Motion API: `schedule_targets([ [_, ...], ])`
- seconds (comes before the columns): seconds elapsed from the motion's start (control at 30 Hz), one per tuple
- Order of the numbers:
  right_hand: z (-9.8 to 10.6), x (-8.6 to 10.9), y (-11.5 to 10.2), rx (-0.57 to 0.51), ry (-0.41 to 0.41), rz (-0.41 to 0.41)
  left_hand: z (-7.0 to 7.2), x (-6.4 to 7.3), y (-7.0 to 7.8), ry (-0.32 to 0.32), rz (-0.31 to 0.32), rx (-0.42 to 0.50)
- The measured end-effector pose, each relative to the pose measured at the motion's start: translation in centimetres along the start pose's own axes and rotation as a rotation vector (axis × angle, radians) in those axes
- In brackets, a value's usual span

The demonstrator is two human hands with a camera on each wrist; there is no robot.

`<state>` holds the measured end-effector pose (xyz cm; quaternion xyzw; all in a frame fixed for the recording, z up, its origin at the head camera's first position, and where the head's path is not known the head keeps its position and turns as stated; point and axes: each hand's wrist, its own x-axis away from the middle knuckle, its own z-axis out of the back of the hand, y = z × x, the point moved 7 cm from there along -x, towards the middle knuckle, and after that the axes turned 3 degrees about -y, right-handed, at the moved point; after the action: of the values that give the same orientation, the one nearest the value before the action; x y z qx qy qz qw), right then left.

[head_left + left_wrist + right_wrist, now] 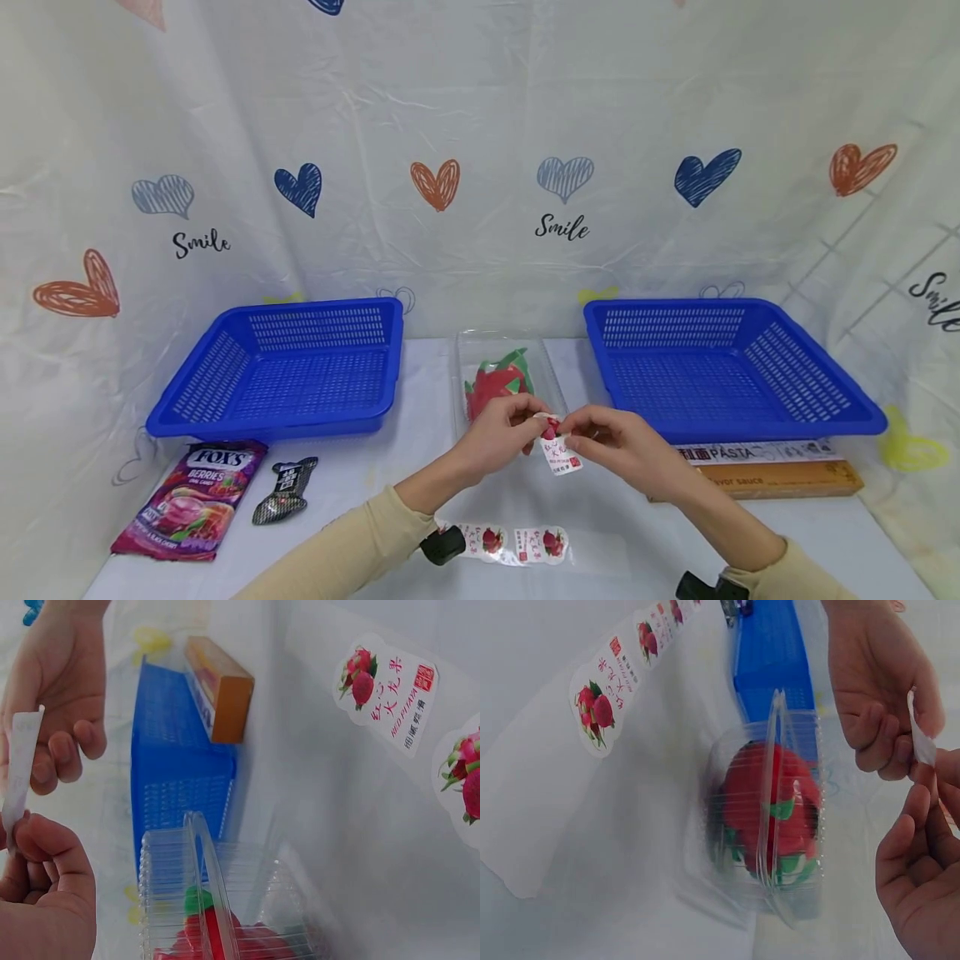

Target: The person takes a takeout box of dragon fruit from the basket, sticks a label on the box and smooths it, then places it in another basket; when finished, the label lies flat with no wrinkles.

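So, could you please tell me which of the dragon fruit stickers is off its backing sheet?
The sticker pinched between the left hand and right hand, held above the table. The other stickers lie flat on their sheet near the front edge.

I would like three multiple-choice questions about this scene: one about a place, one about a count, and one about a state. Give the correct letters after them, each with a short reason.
1. Where does the clear box with the red fruit stand?
A. inside the left basket
B. on the table between the two baskets
C. on top of the candy bag

2. How many blue baskets are on the table?
A. one
B. two
C. three

3. What is the state of the sticker?
A. pinched by both hands above the table
B. lying flat on its backing sheet
C. stuck on the pasta box

Answers:
1. B, the head view shows it between the left basket and the right basket.
2. B, only these two are seen.
3. A, the left hand and the right hand both pinch it; other stickers remain on the backing sheet.
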<state>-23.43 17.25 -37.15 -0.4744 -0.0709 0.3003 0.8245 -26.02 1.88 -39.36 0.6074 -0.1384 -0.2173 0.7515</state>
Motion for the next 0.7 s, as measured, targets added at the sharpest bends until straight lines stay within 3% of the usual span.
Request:
schedule_targets([
  [0.27,0.4,-0.3,0.2,0.019,0.021,-0.031,0.1,-0.2,0.2,0.018,-0.005,0.026],
  [0.5,2.5,-1.0,0.8,0.172,0.220,-0.120,1.3,-0.3,1.0,0.163,-0.120,-0.014],
  [0.6,2.9,-1.4,0.5,0.264,0.270,-0.089,1.6,-0.5,1.2,0.185,-0.149,-0.026],
  [0.7,2.9,-1.9,0.2,0.300,0.277,-0.052,1.6,-0.7,1.1,0.182,-0.137,-0.057],
])
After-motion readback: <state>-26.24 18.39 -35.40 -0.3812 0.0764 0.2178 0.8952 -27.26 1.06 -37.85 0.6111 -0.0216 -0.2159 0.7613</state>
